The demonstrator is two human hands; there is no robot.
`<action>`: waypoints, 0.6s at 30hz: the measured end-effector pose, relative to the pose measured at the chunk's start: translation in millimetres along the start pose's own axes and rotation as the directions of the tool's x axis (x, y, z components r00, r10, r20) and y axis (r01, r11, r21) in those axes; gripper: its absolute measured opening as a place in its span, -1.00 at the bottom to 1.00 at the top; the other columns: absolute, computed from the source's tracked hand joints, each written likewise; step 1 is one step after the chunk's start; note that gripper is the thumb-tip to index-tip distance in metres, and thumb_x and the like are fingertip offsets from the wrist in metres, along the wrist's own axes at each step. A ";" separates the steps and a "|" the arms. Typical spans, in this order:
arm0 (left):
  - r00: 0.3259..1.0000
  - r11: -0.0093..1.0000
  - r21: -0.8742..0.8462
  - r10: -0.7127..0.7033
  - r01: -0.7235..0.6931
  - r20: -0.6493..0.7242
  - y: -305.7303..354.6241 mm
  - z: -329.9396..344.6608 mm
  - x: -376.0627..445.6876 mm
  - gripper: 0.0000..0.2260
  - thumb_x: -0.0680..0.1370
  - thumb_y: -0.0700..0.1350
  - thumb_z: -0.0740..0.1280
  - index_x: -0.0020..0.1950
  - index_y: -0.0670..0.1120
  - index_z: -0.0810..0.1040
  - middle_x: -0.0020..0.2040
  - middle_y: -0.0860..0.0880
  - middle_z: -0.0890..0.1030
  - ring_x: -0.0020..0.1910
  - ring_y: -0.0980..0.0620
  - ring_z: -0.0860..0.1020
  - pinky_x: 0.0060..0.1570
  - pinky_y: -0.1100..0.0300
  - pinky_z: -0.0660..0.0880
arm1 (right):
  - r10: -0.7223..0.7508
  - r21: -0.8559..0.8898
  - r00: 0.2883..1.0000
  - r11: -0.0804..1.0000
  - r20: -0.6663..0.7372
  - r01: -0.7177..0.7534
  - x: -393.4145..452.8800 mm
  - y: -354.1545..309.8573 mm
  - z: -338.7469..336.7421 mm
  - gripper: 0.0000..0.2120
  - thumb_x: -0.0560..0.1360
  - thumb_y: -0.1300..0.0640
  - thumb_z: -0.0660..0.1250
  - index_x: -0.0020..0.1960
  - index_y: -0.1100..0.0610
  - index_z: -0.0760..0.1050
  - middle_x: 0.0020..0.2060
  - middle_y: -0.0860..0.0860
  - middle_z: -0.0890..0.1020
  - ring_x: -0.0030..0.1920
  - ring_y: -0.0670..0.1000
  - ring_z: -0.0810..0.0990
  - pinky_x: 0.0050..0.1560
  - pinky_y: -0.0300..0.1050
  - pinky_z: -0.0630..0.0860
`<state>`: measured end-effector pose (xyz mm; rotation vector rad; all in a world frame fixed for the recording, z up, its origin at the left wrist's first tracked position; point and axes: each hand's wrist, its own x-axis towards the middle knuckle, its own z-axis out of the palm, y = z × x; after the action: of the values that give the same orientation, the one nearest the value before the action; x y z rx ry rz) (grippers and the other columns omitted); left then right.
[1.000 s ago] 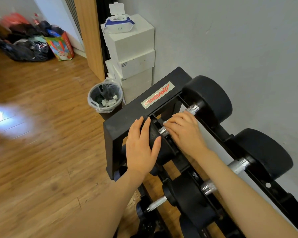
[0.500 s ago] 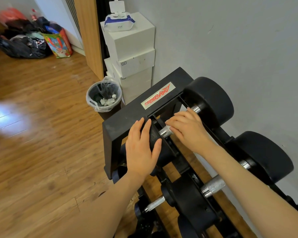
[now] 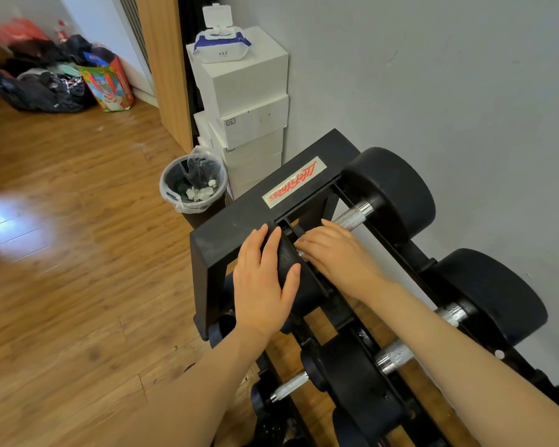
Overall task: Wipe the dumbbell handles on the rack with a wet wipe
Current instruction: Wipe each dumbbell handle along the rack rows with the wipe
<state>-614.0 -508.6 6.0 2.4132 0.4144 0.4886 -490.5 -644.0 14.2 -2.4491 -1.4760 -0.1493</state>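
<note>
Your right hand (image 3: 336, 253) lies over the knurled steel handle (image 3: 352, 217) of the end dumbbell on the top tier of the black rack (image 3: 233, 233). The fingers curl down around the near part of the handle; whether a wet wipe is under the palm cannot be seen. The far part of the handle shows bare, running into the large black dumbbell head (image 3: 394, 195) next to the grey wall (image 3: 433, 91).

Your left hand (image 3: 265, 285) rests flat, fingers straight and together, on the near black dumbbell head (image 3: 291, 262) of the same dumbbell, with fingertips reaching the rack's end frame. It grips nothing.

A second dumbbell (image 3: 491, 295) sits just beside the first on the top tier, its handle partly hidden by your right forearm. More dumbbells lie on the lower tier.

Beyond the rack's end stands a lined waste bin (image 3: 192, 185) holding crumpled white pieces. Behind it is a stack of white boxes (image 3: 246, 101), and a wet wipe pack (image 3: 221, 48) with its lid flipped up sits on top. Bags (image 3: 107, 82) lie on the wooden floor (image 3: 78, 253) at far left.
</note>
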 end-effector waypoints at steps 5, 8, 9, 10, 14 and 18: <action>1.000 1.000 0.002 -0.008 0.008 0.010 0.6 -0.2 0.4 -0.46 0.59 0.14 0.15 0.52 -0.07 0.30 0.51 -0.08 0.31 0.51 -0.07 0.22 0.44 0.00 0.18 | 0.062 -0.059 0.996 0.996 -0.059 -0.066 2.7 6.0 -2.6 -0.77 0.51 0.13 0.34 0.15 0.10 0.62 0.03 -0.01 0.67 0.14 0.03 0.59 0.44 -0.05 0.13; 1.000 1.000 0.001 -0.008 0.008 0.010 0.6 -0.6 0.4 -0.46 0.59 0.14 0.15 0.52 -0.08 0.30 0.51 -0.09 0.31 0.51 -0.08 0.23 0.44 0.00 0.17 | 0.026 -0.008 1.000 1.000 -0.007 -0.026 2.9 -1.5 0.2 -0.76 0.51 0.18 0.38 0.17 0.10 0.61 0.06 0.00 0.65 0.19 0.03 0.56 0.46 -0.06 0.05; 1.000 1.000 0.001 -0.010 0.010 0.009 0.5 -0.8 0.5 -0.46 0.59 0.14 0.15 0.52 -0.08 0.30 0.51 -0.09 0.31 0.51 -0.08 0.23 0.44 0.00 0.17 | 0.001 -0.009 1.000 1.000 0.006 -0.001 3.2 -1.9 0.6 -0.75 0.50 0.18 0.38 0.18 0.10 0.60 0.07 -0.01 0.65 0.20 0.03 0.55 0.46 -0.07 0.01; 1.000 1.000 0.001 -0.011 0.011 0.008 0.5 -0.9 0.3 -0.46 0.59 0.14 0.15 0.52 -0.08 0.31 0.51 -0.09 0.31 0.51 -0.08 0.23 0.44 -0.01 0.18 | -0.015 -0.031 1.000 0.999 0.010 0.016 3.4 -0.6 0.0 -0.74 0.48 0.18 0.40 0.18 0.09 0.60 0.07 -0.02 0.65 0.21 0.03 0.54 0.46 -0.07 -0.02; 1.000 1.000 -0.001 -0.021 0.021 0.015 1.8 -0.7 0.5 -0.45 0.58 0.14 0.15 0.52 -0.06 0.30 0.51 -0.07 0.30 0.51 -0.07 0.22 0.45 -0.02 0.19 | 0.064 -0.133 0.995 0.988 -0.081 -0.074 1.4 12.3 -6.0 -0.77 0.49 0.13 0.39 0.14 0.07 0.62 0.04 -0.03 0.67 0.22 0.05 0.54 0.45 0.05 0.06; 1.000 1.000 0.002 -0.013 0.013 0.006 0.8 0.1 0.4 -0.46 0.58 0.14 0.15 0.52 -0.08 0.31 0.51 -0.09 0.32 0.51 -0.08 0.24 0.45 -0.03 0.20 | 0.030 -0.086 0.997 0.996 -0.074 -0.036 -8.1 0.0 1.7 -0.65 0.42 0.22 0.42 0.20 0.12 0.59 0.11 0.01 0.65 0.23 0.09 0.53 0.43 0.04 0.11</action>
<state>-613.5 -509.0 6.5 2.4121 0.4271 0.4750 -494.5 -650.4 10.7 -2.5063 -1.4259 -0.2985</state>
